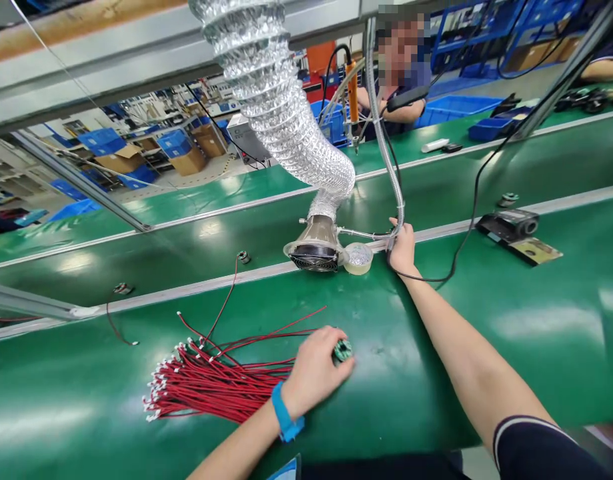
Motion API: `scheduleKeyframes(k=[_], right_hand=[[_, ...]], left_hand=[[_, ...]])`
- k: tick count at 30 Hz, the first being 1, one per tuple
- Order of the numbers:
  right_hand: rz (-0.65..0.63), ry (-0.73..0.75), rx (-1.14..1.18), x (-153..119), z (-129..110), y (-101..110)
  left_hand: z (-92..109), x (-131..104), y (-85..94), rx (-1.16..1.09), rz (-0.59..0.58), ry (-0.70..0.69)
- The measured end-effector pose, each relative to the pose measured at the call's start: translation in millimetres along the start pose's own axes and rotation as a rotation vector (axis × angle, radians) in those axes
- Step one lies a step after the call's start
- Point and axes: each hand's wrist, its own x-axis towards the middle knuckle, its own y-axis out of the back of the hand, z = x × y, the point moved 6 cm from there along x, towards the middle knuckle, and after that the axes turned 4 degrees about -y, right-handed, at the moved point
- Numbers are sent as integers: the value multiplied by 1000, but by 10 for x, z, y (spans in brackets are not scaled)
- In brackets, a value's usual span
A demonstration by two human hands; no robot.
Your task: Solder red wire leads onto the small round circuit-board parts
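nearest the lens, two bare forearms reach out over the green counter (436, 373). left hand (314, 370), with a blue wristband (285, 415) on its wrist, lies fingers down on the counter, its grip closed over a small green round part (343, 349) at the fingertips. just beside it, to the left, lies a bundle of red wires (211, 383), touching the hand's edge. right hand (401, 248) is stretched farther out, its grip wrapped around a flexible metal hose (386, 160) where a black cable (466, 220) runs off. near it stand a silver duct (281, 113) with a fan mouth (315, 255) and a small clear cup (359, 257). across the belt, another person sits.
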Motion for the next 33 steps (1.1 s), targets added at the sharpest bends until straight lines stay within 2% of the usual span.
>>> scheduleKeyframes(k=[2,4,6,9,12,15,18,21,23,26,29,33], right_hand=[[24,15,5,-223,-106,165],[17,44,16,-492,-214,343],[-9,71,24,-786,-313,527],[-63,89,25,-1203,-439,772],[-122,93,21,-1510,-550,933],[-161,98,14,-1699,-663,1028],[-135,131,32,-1882,-852,1126],[-92,165,75,-2157,-1145,1204],[-116,165,106,-2358,-1356,1194],[-172,144,124,-2568,-1608,1115],[-254,143,131,-2623,-1727,1004],[-401,177,259,-2611,-1742,954]], left_hand=[[148,-86,-174,-1,-82,-34],[136,-50,-139,-45,-114,-45],[-19,83,59,-55,-71,-27],[-383,352,370,148,63,37],[-660,555,350,229,32,44],[-750,611,230,189,-7,13],[-719,556,251,148,23,1],[-623,421,390,104,98,10],[-503,301,478,55,152,-14],[-255,126,528,-35,187,-121],[-93,4,462,-105,143,-148],[-103,-69,270,-243,7,-41]])
